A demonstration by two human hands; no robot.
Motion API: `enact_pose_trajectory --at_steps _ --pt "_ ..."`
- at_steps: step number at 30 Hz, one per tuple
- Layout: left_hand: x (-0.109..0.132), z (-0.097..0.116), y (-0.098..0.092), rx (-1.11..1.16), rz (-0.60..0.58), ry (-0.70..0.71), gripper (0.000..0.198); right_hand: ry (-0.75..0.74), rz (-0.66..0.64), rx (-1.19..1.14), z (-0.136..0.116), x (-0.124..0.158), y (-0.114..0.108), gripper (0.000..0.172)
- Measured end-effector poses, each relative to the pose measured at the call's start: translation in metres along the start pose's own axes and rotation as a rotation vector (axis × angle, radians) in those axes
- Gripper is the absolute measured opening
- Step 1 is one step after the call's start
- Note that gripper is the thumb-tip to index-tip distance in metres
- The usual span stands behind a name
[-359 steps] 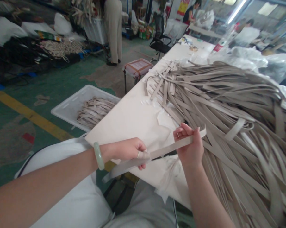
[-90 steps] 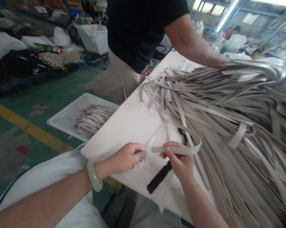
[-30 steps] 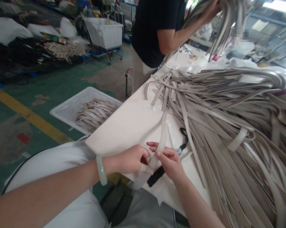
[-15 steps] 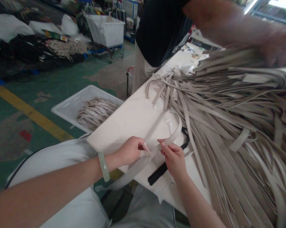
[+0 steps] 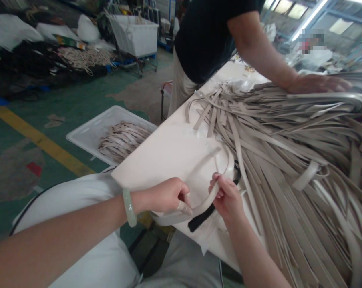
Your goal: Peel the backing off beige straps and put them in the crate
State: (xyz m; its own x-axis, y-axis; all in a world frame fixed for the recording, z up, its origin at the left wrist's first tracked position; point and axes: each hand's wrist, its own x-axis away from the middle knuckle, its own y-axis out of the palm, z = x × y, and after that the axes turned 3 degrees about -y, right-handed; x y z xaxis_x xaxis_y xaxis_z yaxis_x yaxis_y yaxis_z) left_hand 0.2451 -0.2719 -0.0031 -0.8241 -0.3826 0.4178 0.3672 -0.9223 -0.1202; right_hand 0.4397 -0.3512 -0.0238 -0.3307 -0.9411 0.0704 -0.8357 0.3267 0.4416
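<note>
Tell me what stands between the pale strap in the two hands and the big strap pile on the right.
The right hand sits between the pale strap and the big strap pile, and a black strip lies along the pile's near edge, just past the strap's curve.

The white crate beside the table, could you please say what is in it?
A heap of beige strips lies in the white crate, toward the side of the table, with bare white base at the other end. The base under the heap is covered.
</note>
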Motion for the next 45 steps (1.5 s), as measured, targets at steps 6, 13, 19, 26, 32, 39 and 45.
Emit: enact_pose_trajectory --at_steps 6,13,19,26,32,39,45 --pt "-0.003 0.002 -0.001 0.058 0.175 0.022 0.021 -0.23 -0.22 0.541 0.004 0.02 0.011 0.01" --pt "0.0 -0.001 -0.001 -0.068 0.117 -0.015 0.014 -0.302 -0.011 0.318 -0.012 0.015 0.005 0.046" --pt "-0.004 0.01 0.003 0.13 0.225 0.146 0.01 -0.241 -0.261 0.581 0.006 0.025 0.019 0.037" --pt "-0.004 0.01 -0.002 0.065 0.211 0.094 0.01 -0.117 -0.147 0.23 0.006 0.018 0.015 0.035" --pt "-0.01 0.01 0.003 0.18 0.261 0.162 0.009 -0.146 -0.156 0.473 0.015 0.022 0.017 0.037" --pt "-0.019 0.006 0.011 0.198 0.485 0.149 0.021 -0.082 0.115 0.708 0.016 0.023 0.019 0.045" --pt "-0.006 -0.002 0.002 0.003 -0.539 -0.019 0.017 -0.525 0.637 0.518 -0.051 -0.007 -0.021 0.04"
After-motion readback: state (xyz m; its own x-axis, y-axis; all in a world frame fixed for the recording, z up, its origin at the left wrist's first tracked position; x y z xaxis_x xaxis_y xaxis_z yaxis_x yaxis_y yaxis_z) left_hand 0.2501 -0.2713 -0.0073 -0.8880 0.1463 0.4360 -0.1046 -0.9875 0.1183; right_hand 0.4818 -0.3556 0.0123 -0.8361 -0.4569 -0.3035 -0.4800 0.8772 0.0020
